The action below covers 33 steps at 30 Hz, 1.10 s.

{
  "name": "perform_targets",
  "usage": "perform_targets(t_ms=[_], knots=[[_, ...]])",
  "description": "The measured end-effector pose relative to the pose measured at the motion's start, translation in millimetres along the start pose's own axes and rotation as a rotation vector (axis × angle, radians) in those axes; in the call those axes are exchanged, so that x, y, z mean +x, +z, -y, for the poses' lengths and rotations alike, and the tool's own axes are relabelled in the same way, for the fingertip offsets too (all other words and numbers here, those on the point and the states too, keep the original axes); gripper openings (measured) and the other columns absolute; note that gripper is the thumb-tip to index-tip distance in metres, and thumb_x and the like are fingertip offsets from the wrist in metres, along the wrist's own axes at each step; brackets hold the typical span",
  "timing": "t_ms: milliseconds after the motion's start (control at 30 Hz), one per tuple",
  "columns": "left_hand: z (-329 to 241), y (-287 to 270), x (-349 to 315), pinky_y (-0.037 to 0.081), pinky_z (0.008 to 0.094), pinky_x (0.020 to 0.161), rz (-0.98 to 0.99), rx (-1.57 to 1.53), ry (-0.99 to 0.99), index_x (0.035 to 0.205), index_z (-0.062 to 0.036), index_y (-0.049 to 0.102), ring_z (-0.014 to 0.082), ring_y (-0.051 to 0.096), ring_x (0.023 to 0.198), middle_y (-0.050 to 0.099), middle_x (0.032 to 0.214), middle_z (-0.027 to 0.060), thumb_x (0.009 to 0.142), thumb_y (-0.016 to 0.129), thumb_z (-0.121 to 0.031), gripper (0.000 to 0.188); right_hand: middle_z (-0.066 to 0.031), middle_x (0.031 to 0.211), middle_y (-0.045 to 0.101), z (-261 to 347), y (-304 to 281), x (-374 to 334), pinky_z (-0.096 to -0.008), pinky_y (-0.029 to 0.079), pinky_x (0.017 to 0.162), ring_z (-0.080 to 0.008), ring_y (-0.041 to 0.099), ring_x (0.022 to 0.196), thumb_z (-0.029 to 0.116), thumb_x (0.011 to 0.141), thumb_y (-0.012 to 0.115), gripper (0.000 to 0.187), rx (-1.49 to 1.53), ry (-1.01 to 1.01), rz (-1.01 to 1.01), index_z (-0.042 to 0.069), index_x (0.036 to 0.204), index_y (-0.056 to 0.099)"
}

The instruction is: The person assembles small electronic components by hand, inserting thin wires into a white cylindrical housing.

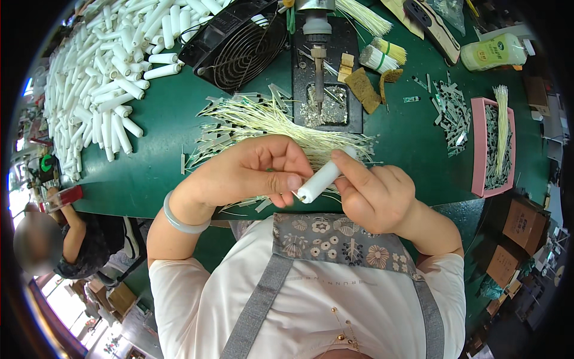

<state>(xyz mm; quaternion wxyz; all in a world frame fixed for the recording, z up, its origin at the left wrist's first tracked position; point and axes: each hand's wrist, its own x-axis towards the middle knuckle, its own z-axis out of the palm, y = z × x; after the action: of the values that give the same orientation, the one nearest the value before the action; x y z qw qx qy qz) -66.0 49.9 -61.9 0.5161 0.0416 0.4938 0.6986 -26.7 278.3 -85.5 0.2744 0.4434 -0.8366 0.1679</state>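
So two bare hands are working over one green tabletop point(149, 182), and one smooth white plastic-looking cylinder is sitting between them, tilting with its lower end toward the wearer. The right hand point(379, 194) is pinching it between forefinger and thumb, other fingers curling in. The left hand point(251, 167) is holding its thumb and forefinger close together right beside the lower end; can't tell if they're pinching anything. One loose pile of thin cream-coloured wires point(269, 119) is lying just beyond. One heap of white cylinders point(113, 84), way too many to count, is covering the far left. I'm also counting one black square fan point(242, 48), one upright metal-tipped soldering iron point(318, 75) and one pink rectangular box point(479, 146) standing on the right.
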Motion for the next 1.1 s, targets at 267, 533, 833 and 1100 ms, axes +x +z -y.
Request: perform_targets(t_ms=[267,533,833,1100], knots=[[12.5,0.9,0.2,0.048,0.0197,0.065,-0.130,0.047,0.130,0.095,0.0027,0.053,0.0088,0.058,0.073,0.060,0.084,0.0060,0.079,0.061,-0.003,0.019,-0.0171,0.097,0.061,2.8,4.9,-4.5,-0.0192,0.029,0.036,-0.0084,0.039,0.042,0.008,0.066,0.058,0.024,-0.132,-0.029,-0.039,0.009,0.057,0.035],[10.0,16.3,-6.4,0.047,0.0201,0.070,-0.267,0.072,0.249,0.092,0.0029,0.054,0.0092,0.057,0.077,0.060,0.084,0.0067,0.076,0.062,0.000,0.018,-0.0197,0.093,0.061,2.4,2.4,-4.2,-0.0199,0.031,0.035,-0.0099,0.042,0.041,0.004,0.069,0.064,0.024,-0.093,-0.021,-0.050,0.004,0.065,0.040],[21.0,17.2,-4.9,0.044,0.0192,0.065,-0.436,0.364,0.242,0.087,-0.0004,0.055,0.0052,0.051,0.071,0.056,0.079,0.0008,0.077,0.062,-0.002,0.012,-0.0154,0.095,0.059,5.0,5.5,-9.5,-0.0202,0.030,0.036,-0.0096,0.040,0.043,0.004,0.066,0.060,0.019,-0.076,-0.050,-0.100,0.006,0.063,0.041],[29.7,15.4,-3.4,0.046,0.0199,0.064,-0.384,0.069,0.392,0.091,-0.0004,0.054,0.0088,0.055,0.072,0.058,0.080,0.0038,0.081,0.059,-0.004,0.012,-0.0110,0.093,0.058,5.1,12.4,-12.0,-0.0206,0.032,0.037,-0.0099,0.041,0.044,0.008,0.062,0.060,0.017,-0.012,0.005,-0.186,0.008,0.060,0.043]])
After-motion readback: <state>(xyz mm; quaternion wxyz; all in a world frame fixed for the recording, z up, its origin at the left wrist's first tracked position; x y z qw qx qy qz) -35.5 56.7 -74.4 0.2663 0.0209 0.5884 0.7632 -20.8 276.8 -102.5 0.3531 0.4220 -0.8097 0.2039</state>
